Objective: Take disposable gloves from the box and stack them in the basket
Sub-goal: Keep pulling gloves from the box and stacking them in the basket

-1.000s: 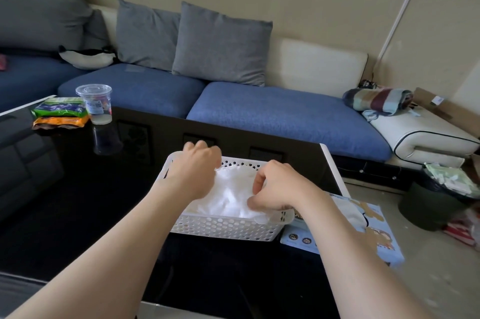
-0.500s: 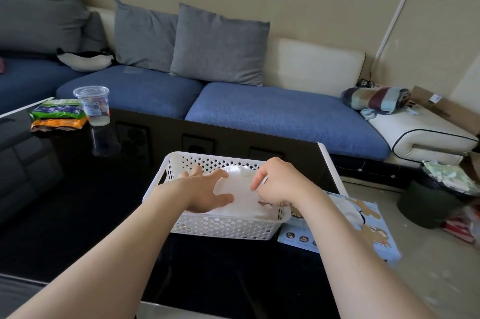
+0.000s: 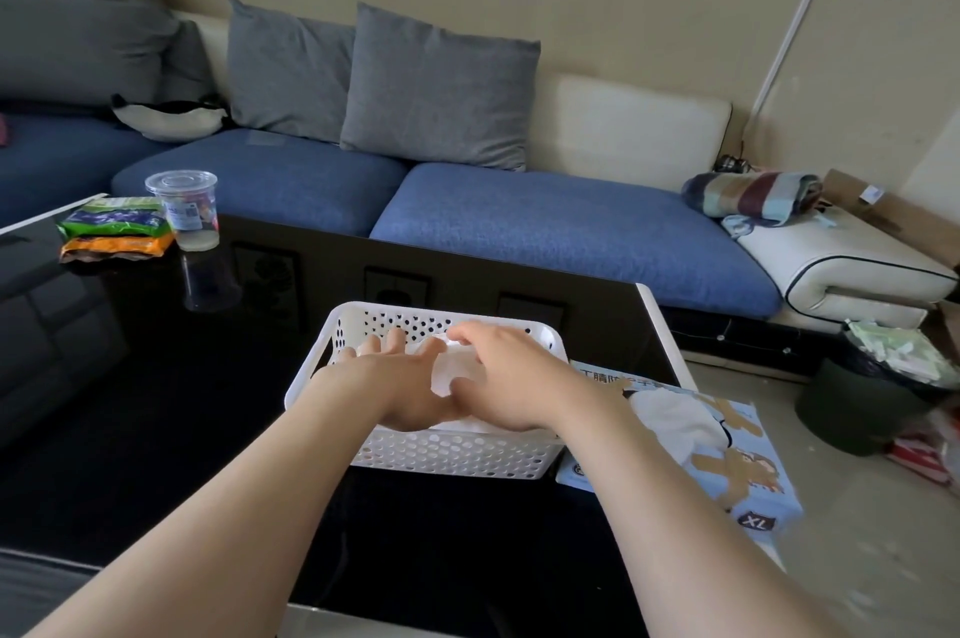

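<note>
A white perforated basket (image 3: 447, 458) stands on the black glossy table (image 3: 156, 403), holding a pile of pale translucent gloves (image 3: 445, 372). Both my hands are inside it, side by side. My left hand (image 3: 395, 377) lies flat on the pile with its fingers spread and straight. My right hand (image 3: 498, 377) rests on the gloves with its fingers bent down over them; whether it pinches a glove I cannot tell. The light-blue glove box (image 3: 696, 445) lies flat just right of the basket, at the table's right edge, with white gloves showing in its opening.
A clear plastic cup (image 3: 184, 211) and snack packets (image 3: 117, 232) sit at the table's far left. A blue sofa (image 3: 545, 226) with grey cushions runs behind the table. A dark waste bin (image 3: 862, 398) stands on the floor to the right.
My left hand has opened from a fist and flattened onto the pile, sliding toward the right hand. The right hand has lowered onto the gloves. Basket and box stay put.
</note>
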Motion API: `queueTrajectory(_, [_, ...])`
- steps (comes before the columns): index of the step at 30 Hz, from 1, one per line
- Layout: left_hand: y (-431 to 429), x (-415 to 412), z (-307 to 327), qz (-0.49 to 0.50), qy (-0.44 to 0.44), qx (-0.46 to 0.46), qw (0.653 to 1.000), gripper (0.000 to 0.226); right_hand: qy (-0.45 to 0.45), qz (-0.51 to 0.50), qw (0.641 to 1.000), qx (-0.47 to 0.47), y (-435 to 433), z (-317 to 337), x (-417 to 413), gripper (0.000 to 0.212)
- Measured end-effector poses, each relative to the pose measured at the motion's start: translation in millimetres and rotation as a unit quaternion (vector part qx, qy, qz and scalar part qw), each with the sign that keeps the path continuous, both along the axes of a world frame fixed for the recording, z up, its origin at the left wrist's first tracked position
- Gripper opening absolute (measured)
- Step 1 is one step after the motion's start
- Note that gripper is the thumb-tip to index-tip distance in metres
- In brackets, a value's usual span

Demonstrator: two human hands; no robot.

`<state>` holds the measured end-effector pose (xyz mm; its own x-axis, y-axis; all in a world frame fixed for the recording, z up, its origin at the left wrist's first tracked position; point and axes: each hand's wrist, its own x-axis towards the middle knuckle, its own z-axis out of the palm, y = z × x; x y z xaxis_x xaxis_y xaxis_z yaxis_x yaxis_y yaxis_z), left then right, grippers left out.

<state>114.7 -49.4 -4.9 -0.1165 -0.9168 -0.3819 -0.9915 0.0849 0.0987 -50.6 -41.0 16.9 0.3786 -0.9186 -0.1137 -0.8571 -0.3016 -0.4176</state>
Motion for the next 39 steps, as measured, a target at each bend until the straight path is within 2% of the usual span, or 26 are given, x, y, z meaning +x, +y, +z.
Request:
queueTrajectory(5, [6.0, 4.3, 7.2, 0.013, -0.044, 0.021, 0.999, 0.109, 0.106, -0.009, 0.992, 0.062, -5.9, 1.3, -9.4, 0.075])
queueTrajectory(9, [3.7, 10.2, 6.3, 0.019, -0.063, 0.025, 0.998, 0.090, 0.197, -0.018, 0.973, 0.122, -12.6, -5.3, -18.1, 0.092])
queueTrajectory(14, [4.2, 7.8, 7.1, 0.011, -0.085, 0.022, 0.996, 0.074, 0.244, -0.018, 0.950, 0.193, -21.7, -9.1, -10.7, 0.084])
queueTrajectory(18, [2.5, 8.0, 7.1, 0.010, -0.081, 0.021, 0.996, 0.074, 0.273, -0.040, 0.933, 0.231, -34.9, -24.7, -3.8, 0.080])
queueTrajectory(23, [-1.4, 9.0, 4.8, 0.015, -0.068, 0.018, 0.997, 0.079, 0.268, -0.039, 0.932, 0.240, -39.9, -30.6, -0.3, 0.077])
queueTrajectory(27, [-3.6, 7.0, 5.1, 0.026, -0.041, 0.008, 0.999, 0.075, 0.222, -0.011, 0.959, 0.174, -31.5, -23.9, -4.8, 0.078])
queueTrajectory(30, [-1.5, 4.1, 9.6, 0.008, -0.048, -0.019, 0.999, 0.056, 0.175, -0.001, 0.981, 0.078, -24.5, -20.3, -11.5, 0.066])
queueTrajectory(35, [4.2, -3.7, 18.3, 0.008, -0.035, -0.133, 0.990, 0.024, 0.157, -0.001, 0.988, -0.015, -3.8, 6.1, -23.6, 0.086])
queueTrajectory(37, [4.3, -5.6, 17.5, 0.015, 0.007, -0.192, 0.981, 0.024, 0.104, -0.025, 0.994, -0.014, 4.1, 16.4, -28.0, 0.073])
queueTrajectory(39, [1.1, -13.4, 14.2, 0.024, 0.077, -0.223, 0.971, 0.021, 0.026, -0.069, 0.997, -0.025, 6.1, 19.1, -42.4, 0.047])
